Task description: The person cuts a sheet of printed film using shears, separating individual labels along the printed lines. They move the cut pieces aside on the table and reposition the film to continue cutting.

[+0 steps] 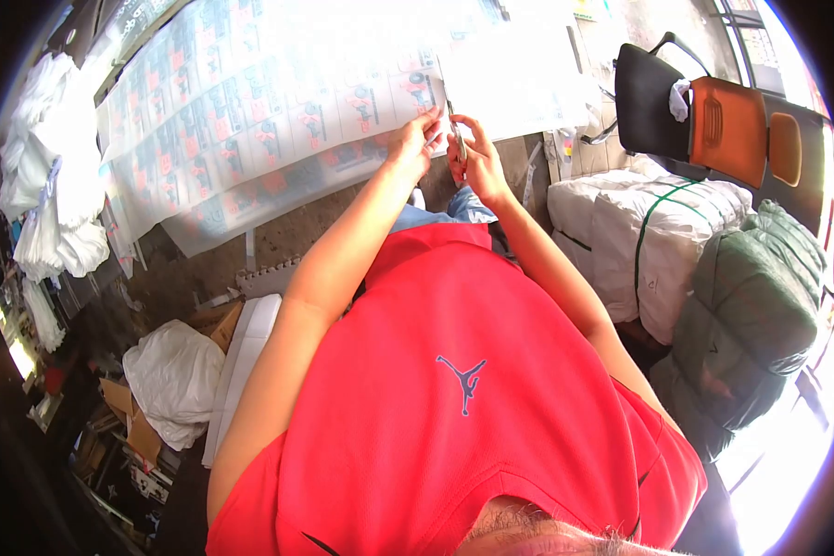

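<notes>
Pinches the near edge of the printed sheet [278, 120] with the left hand [415, 141], fingers closed on the film beside a row of red-and-black designs. Grips in the right hand [477, 167], just beside the left and nearly touching it, a slim dark tool [456, 139], fingers curled shut round it; possibly scissors or a cutter, too small to tell. Meets the sheet at that same edge, between the two hands. Probably best done slowly: keep the film taut with the left pinch, hold close to the cutting line, steer between designs rather than across one, keep fingertips clear of the tip. Spread forward and leftward from the hands, that sheet, washed out by glare at its far end. Farther right: a black chair [647, 102], an orange chair [727, 130], then a white strapped bale [639, 232] and a green sack [751, 306]. Far left: hanging white cloth [51, 176]; lower down, a white bundle [171, 375] among cardboard scraps.
</notes>
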A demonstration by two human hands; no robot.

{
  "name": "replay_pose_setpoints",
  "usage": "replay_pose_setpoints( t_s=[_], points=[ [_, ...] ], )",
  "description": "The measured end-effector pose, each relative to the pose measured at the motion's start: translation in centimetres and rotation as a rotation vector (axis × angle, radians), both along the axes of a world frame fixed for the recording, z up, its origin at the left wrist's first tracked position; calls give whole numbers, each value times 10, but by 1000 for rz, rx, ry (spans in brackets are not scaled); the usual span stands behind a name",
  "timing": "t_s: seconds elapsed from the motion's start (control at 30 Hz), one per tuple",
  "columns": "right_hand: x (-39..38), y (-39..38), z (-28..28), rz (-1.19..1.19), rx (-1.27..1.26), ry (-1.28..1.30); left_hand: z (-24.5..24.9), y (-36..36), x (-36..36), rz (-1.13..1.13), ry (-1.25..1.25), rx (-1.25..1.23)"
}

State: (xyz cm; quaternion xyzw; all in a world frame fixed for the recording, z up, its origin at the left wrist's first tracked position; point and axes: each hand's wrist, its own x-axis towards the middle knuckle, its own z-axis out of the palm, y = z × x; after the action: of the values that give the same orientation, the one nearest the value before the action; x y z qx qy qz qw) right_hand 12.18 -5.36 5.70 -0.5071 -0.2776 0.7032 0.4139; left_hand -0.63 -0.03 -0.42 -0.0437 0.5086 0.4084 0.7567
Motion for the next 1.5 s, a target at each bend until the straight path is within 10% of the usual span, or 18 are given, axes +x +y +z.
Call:
replay_pose_setpoints(
  t_s=[1.5],
  points=[
    [-6, 34, -5, 4, -94, 42, 32, -11, -41, 32, 110, -19]
  ],
)
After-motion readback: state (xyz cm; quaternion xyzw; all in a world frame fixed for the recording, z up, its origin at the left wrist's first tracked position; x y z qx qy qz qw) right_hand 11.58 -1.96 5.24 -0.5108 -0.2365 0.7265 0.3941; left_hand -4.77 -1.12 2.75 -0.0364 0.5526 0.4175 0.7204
